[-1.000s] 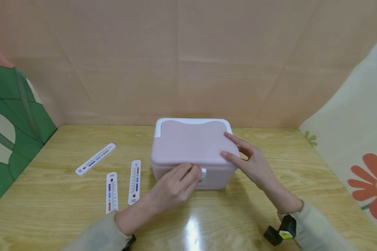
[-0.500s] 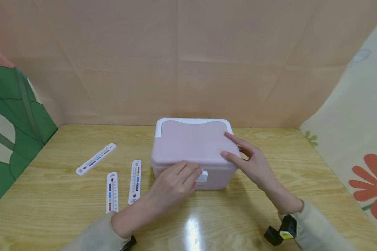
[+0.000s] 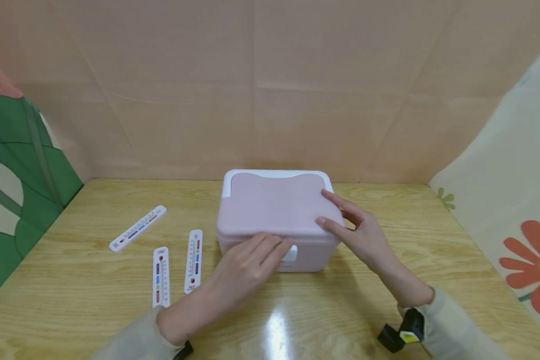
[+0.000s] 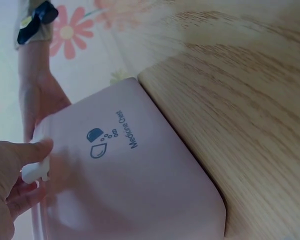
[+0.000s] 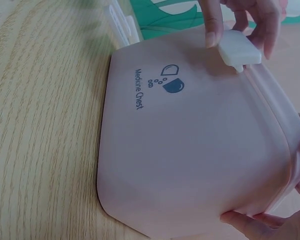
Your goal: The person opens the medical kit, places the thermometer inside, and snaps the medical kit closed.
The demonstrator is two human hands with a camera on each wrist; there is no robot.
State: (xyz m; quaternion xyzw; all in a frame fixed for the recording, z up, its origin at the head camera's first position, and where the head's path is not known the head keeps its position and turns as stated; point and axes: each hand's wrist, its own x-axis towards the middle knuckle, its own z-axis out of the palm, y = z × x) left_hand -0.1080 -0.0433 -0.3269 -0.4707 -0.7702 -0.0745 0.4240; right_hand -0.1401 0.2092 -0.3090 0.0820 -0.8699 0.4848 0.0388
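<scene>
A pale pink medicine chest (image 3: 276,205) with a white carrying handle (image 3: 276,174) stands on the wooden table, its lid down. "Medicine Chest" and a capsule print show on its front in both wrist views. At its front rim my left hand (image 3: 250,262) holds the white latch (image 5: 239,49), which sticks out from the box; thumb and fingers lie on either side of it. My right hand (image 3: 364,237) holds the chest at the right edge of its lid. Two of its fingertips rest on the lid's top, and other fingers press the side below the rim.
Three white thermometer strips lie left of the chest: one slanted strip (image 3: 137,228), one strip near the left sleeve (image 3: 160,275) and one strip close to the box (image 3: 193,261). A beige cloth (image 3: 252,90) hangs behind the table (image 3: 387,205).
The latch has swung outward from the chest's front and shows wider. My left hand has shifted slightly around it. The right hand and the chest keep their place.
</scene>
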